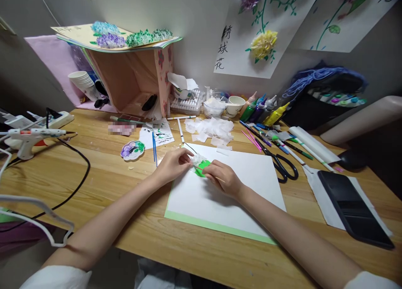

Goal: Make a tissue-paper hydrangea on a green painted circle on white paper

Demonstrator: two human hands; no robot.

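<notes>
Head view: two bare hands work close together over a white sheet of paper (251, 192) on a wooden counter (132, 222). The right hand (225, 178) has its fingers closed around a thin stick (199, 168), which points toward the left fingers. The left hand (172, 166) has its fingers bunched up; I cannot tell if they pinch a bit of tissue. Between the two sets of fingers is a bright green patch (201, 171), with a fluffy white tissue tuft (198, 158) at its far side. If the green is wet, the right fingers could rub it and smear it onto the white sheet. Tissue could stick to the left fingers and pull away, and pushing the stick too hard could tear it. Past the fingers lie loose white tissue squares (213, 127), so light that a puff of air could scatter them. Left of the left fingers sits a paint dish (127, 155); a bump from that hand could spill it. Scissors (287, 167) lie right of the right fingers, and a careless reach could knock them.
</notes>
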